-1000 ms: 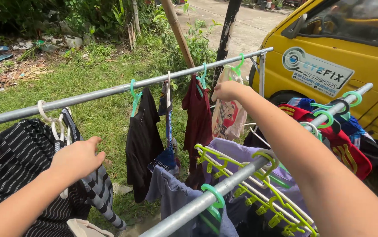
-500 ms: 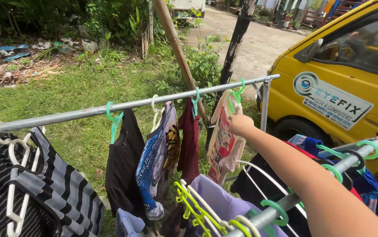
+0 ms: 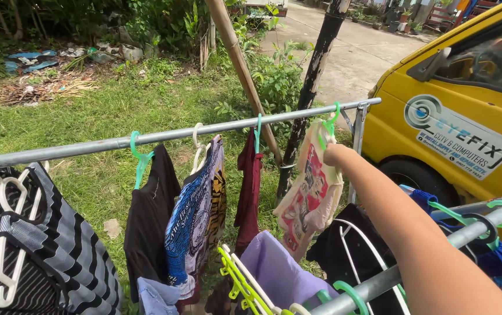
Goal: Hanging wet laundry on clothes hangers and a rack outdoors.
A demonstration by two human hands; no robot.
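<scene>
Right hand (image 3: 337, 155), grip pinching green plastic hanger (image 3: 328, 127) of limp cream printed shirt (image 3: 308, 195).

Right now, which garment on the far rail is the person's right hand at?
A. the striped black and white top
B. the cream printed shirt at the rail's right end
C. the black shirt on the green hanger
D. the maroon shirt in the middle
B: the right hand is up against the cream printed shirt, just below its green hanger on the metal rail.
</scene>
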